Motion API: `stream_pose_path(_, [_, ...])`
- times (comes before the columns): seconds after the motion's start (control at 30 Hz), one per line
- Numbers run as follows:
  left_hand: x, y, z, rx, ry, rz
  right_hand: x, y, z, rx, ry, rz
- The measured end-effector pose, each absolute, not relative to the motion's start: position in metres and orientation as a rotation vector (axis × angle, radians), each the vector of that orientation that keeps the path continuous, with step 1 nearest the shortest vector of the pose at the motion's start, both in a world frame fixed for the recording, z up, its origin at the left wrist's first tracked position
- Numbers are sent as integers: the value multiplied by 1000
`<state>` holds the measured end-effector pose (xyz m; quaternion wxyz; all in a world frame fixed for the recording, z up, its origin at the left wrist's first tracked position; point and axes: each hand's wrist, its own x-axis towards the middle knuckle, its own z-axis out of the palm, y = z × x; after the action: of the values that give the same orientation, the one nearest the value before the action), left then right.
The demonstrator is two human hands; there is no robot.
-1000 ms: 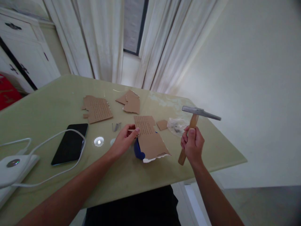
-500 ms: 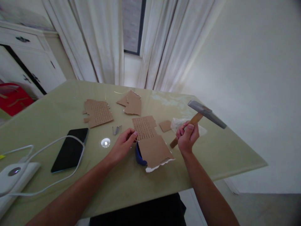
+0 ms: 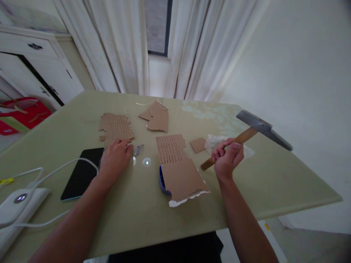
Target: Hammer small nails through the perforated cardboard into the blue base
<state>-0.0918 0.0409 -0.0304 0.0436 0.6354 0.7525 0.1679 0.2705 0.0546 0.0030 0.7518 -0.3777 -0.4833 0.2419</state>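
A hammer [image 3: 261, 126] with a wooden handle and a grey metal head is gripped mid-handle by my right hand [image 3: 229, 160], raised over the right side of the table. My left hand [image 3: 116, 157] is open, thumb and fingers apart, low at the near edge of a cardboard piece [image 3: 116, 128] covered in rows of holes. Several nails [image 3: 139, 149] lie just right of its fingertips. Between my hands, a larger cardboard sheet [image 3: 182, 175], punched with holes in its far part, rests over a blue object [image 3: 162, 180] that it mostly hides.
Left of my left hand lie a black phone [image 3: 79, 179], a white cable [image 3: 59, 168] and a white power strip [image 3: 27, 204]. Torn cardboard [image 3: 159, 118] lies at the back, with a small cardboard piece [image 3: 197, 145] and clear plastic [image 3: 215, 141] near the hammer.
My left hand has left the edge of the large cardboard sheet and moved left to beside the nails. The hammer has shifted right and slightly up in view, still in my right hand.
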Motion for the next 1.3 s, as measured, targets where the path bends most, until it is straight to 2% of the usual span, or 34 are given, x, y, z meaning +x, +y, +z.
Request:
stream_pose_path(0.27, [-91, 46, -35, 1897, 2313, 413, 273, 49, 4, -875, -1037, 530])
stream_pose_path(0.47, [-89, 44, -33, 1940, 2324, 198, 275, 47, 5, -861, -997, 512])
stream_pose_path(0.73, [-94, 37, -39, 2032, 2314, 203, 273, 44, 5, -863, -1034, 512])
stream_pose_path(1.0, [-82, 35, -30, 1976, 2195, 692, 272, 42, 4, -852, -1066, 493])
stream_pose_path(1.13, [-46, 21, -16, 1724, 1683, 1295, 270, 42, 5, -834, -1079, 502])
stream_pose_path(1.3, [-15, 2, -10, 1559, 1272, 1555, 269, 40, 5, -822, -1083, 524])
